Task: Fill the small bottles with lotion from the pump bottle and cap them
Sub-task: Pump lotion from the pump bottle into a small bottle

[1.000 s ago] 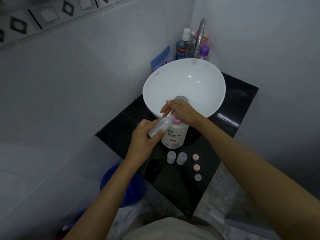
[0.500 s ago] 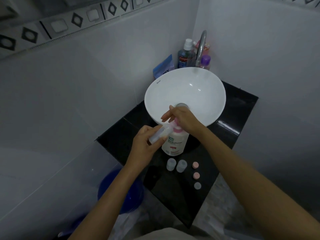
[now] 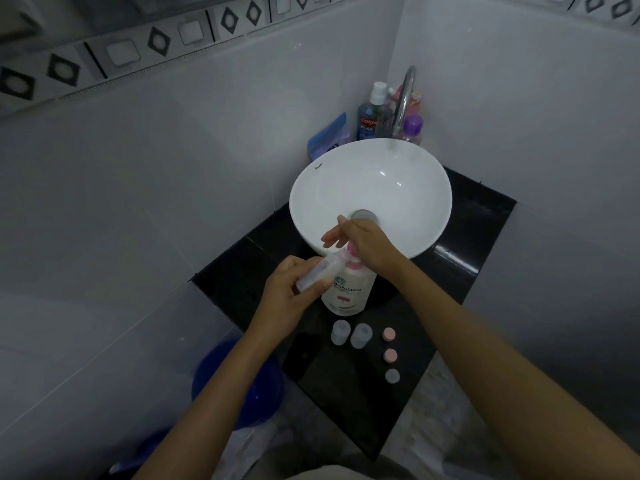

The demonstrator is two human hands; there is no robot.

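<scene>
A white pump bottle (image 3: 348, 292) with a pink pump stands on the black counter (image 3: 460, 265) in front of the basin. My right hand (image 3: 360, 242) presses flat on the pump head, fingers straight. My left hand (image 3: 294, 289) grips a small clear bottle (image 3: 322, 268), tilted with its mouth at the pump spout. Two more small clear bottles (image 3: 350, 334) stand uncapped just in front of the pump bottle. To their right lie two pink caps (image 3: 389, 344) and one pale cap (image 3: 392, 375) in a row.
A white bowl basin (image 3: 370, 192) with a chrome tap (image 3: 405, 98) fills the counter's back. Mouthwash (image 3: 370, 116), a purple-capped bottle (image 3: 412, 128) and a blue packet (image 3: 329, 136) stand behind it. A blue bucket (image 3: 235, 382) sits on the floor at the left.
The camera tilted up, so everything sits lower in view. My right hand went lower on the pump head; my left hand keeps the small bottle at the spout.
</scene>
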